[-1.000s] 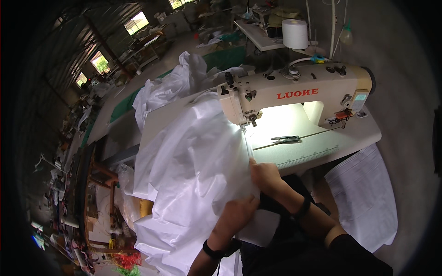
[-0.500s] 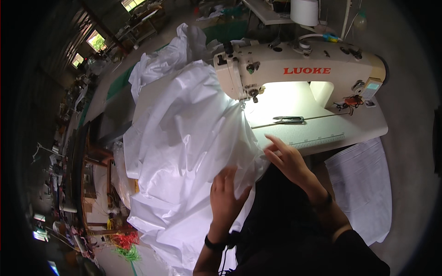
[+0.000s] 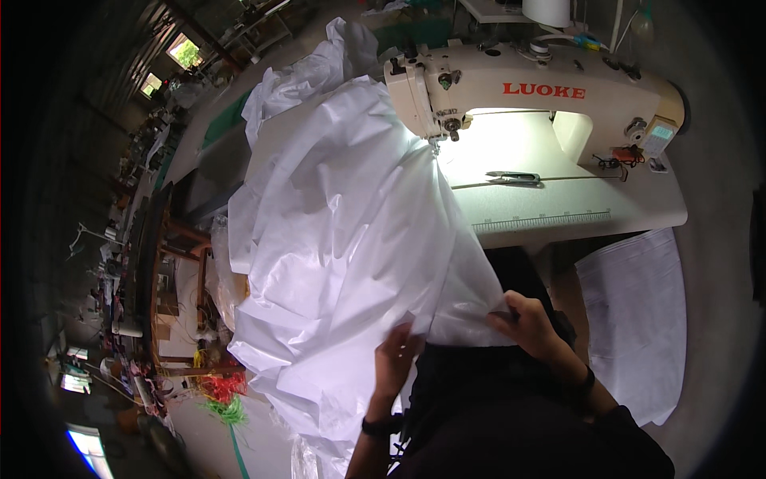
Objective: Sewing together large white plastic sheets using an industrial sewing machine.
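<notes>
A large sheet of shiny white fabric [image 3: 343, 215] lies bunched over the left of the sewing table and hangs toward my lap. Its right edge runs up to the needle area of a cream sewing machine [image 3: 527, 88], whose lamp lights the bed. My right hand [image 3: 531, 326] pinches the edge of the fabric between thumb and fingers, close to my lap. To its left, my left hand [image 3: 396, 359] is closed on a fold of the same fabric, its fingertips partly hidden and slightly blurred. Between the hands the cloth is drawn fairly taut.
Black thread snips [image 3: 515, 179] lie on the machine bed beside a printed ruler scale [image 3: 542, 219]. A stack of folded white fabric [image 3: 634, 327] sits to the right, below the table. Red and green strands [image 3: 223, 395] lie at lower left near a wooden frame [image 3: 187, 239].
Both hands have closed on the fabric. My right hand has come down toward me, drawing the edge straight from the needle area. The whole view has shifted a little.
</notes>
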`<control>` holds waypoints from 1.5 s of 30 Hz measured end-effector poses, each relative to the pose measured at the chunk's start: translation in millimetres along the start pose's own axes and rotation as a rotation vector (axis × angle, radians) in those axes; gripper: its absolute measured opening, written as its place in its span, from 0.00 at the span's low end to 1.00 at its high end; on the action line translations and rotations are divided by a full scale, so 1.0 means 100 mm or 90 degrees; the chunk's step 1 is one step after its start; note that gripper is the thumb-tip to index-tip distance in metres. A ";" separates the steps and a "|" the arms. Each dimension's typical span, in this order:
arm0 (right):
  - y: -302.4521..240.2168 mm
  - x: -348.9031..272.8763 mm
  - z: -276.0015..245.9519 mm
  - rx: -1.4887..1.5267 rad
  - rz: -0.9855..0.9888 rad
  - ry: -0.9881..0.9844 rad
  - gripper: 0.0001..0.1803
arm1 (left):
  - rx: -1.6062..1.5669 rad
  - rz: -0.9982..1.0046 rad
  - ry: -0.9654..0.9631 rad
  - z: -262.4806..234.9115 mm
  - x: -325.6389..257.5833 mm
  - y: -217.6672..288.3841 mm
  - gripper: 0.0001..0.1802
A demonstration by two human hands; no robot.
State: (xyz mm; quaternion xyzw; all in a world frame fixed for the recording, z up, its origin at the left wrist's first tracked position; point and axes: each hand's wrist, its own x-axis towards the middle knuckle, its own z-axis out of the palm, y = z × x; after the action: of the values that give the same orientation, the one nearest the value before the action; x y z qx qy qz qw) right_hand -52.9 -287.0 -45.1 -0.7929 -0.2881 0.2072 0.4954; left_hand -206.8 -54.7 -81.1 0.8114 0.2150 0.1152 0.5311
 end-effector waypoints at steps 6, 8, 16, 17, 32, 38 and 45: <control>-0.37 -0.24 -0.10 -0.126 -0.167 0.154 0.08 | -0.146 -0.069 -0.025 -0.47 -0.19 0.29 0.13; -0.49 -0.29 -0.17 -0.229 -0.257 0.356 0.06 | -0.124 -0.099 0.024 -0.55 -0.20 0.44 0.12; -0.62 0.22 0.58 0.143 0.062 -0.204 0.18 | 0.174 0.098 0.156 -0.53 -0.15 0.80 0.06; -0.59 0.30 0.67 0.256 0.214 -0.286 0.18 | 0.213 0.168 0.168 -0.52 -0.15 0.82 0.06; -0.57 -0.27 0.13 -0.208 -0.427 0.126 0.11 | 0.064 -0.021 -0.086 -0.06 -0.19 1.08 0.08; -0.24 -0.29 0.09 -0.116 -0.172 0.224 0.12 | 0.122 0.128 -0.070 0.01 -0.19 1.18 0.03; -0.61 -0.20 0.22 -0.411 -0.501 0.106 0.11 | 0.100 0.115 -0.129 -0.01 -0.12 1.25 0.06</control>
State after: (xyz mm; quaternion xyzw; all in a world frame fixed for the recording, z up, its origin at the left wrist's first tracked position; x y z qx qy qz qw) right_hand -96.7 -264.9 1.6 -0.7507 -0.5736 -0.1579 0.2871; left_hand -189.9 -102.3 33.7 0.8739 0.0950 0.0627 0.4726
